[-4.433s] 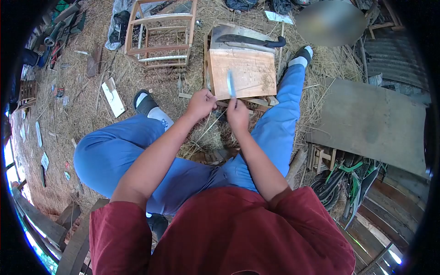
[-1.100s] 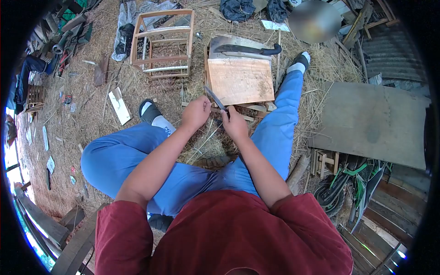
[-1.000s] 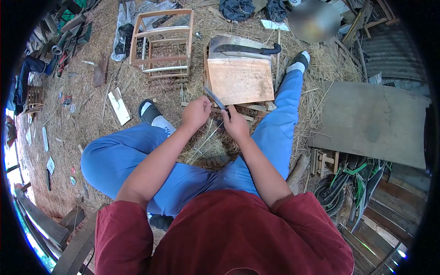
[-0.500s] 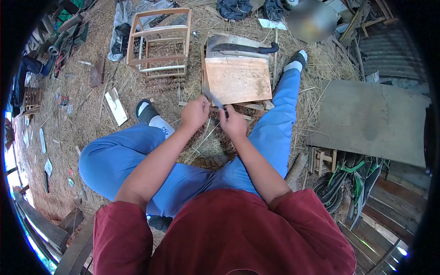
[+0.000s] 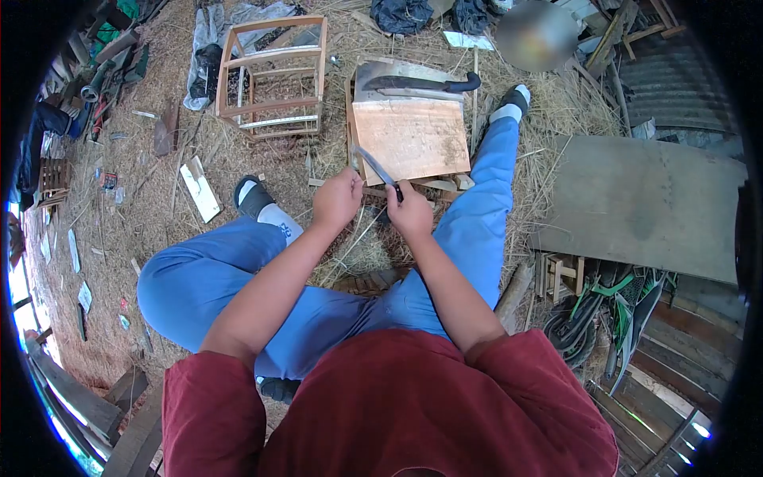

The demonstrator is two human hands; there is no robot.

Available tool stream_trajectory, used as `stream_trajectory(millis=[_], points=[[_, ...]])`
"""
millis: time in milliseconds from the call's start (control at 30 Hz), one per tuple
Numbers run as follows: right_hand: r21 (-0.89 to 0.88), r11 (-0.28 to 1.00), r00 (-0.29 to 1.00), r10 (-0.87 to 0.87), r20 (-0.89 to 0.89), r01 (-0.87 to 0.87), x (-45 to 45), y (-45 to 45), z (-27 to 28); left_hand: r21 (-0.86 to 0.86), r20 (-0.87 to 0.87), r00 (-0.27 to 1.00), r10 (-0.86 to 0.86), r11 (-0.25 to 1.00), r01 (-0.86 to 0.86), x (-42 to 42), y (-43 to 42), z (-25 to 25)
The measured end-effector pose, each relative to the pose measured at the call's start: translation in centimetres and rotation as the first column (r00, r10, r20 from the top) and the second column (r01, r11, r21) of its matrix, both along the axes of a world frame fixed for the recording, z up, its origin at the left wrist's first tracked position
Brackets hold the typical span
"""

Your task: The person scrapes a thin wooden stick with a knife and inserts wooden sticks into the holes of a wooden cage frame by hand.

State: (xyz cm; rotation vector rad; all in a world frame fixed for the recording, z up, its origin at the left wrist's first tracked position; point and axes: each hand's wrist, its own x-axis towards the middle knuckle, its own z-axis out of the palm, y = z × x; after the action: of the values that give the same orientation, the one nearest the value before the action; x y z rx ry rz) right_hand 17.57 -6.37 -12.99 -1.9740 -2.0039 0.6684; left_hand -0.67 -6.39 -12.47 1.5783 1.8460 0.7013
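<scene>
My right hand (image 5: pixel 411 211) is closed round the dark handle of a knife (image 5: pixel 377 166). The narrow grey blade points up and to the left, over the near edge of a wooden block (image 5: pixel 413 139). To its left, my left hand (image 5: pixel 337 199) is closed, its fingers pinched together near the blade. Whatever those fingers hold is too small to make out. On the far part of the block lies a machete (image 5: pixel 413 83) with a black hooked handle, touched by neither hand.
A wooden frame (image 5: pixel 272 77) stands at the upper left. A white board piece (image 5: pixel 200 189) lies on the straw-strewn ground near my left foot. At the right are a large flat panel (image 5: pixel 644 207) and a green-and-black motorbike (image 5: pixel 612 310). Black bags (image 5: pixel 401 14) lie at the back.
The knife blade has swung slightly and shows more sharply now. My right hand has shifted a little to the right. My left hand stays nearly in place, still closed.
</scene>
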Motion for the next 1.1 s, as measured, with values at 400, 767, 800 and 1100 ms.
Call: stream_trajectory(millis=[400,767,800,1100], points=[[0.016,0.999,0.999,-0.049,0.002,0.049,0.0,0.2,-0.3,0.011,0.021,1.000,-0.013,1.000,0.012,0.2,0.0,-0.3],[0.062,0.998,1.000,-0.021,-0.003,0.022,0.0,0.3,-0.9,0.033,-0.054,0.999,0.001,0.999,0.001,0.3,-0.3,-0.7],[0.059,0.994,0.995,-0.089,-0.037,0.091,0.0,0.4,-0.8,0.035,-0.055,0.998,-0.003,0.999,0.004,0.4,-0.4,-0.5],[0.081,0.997,0.998,0.003,0.065,-0.009,-0.2,0.1,-0.8,0.039,-0.107,0.994,-0.006,0.999,0.010,0.3,-0.4,0.1]])
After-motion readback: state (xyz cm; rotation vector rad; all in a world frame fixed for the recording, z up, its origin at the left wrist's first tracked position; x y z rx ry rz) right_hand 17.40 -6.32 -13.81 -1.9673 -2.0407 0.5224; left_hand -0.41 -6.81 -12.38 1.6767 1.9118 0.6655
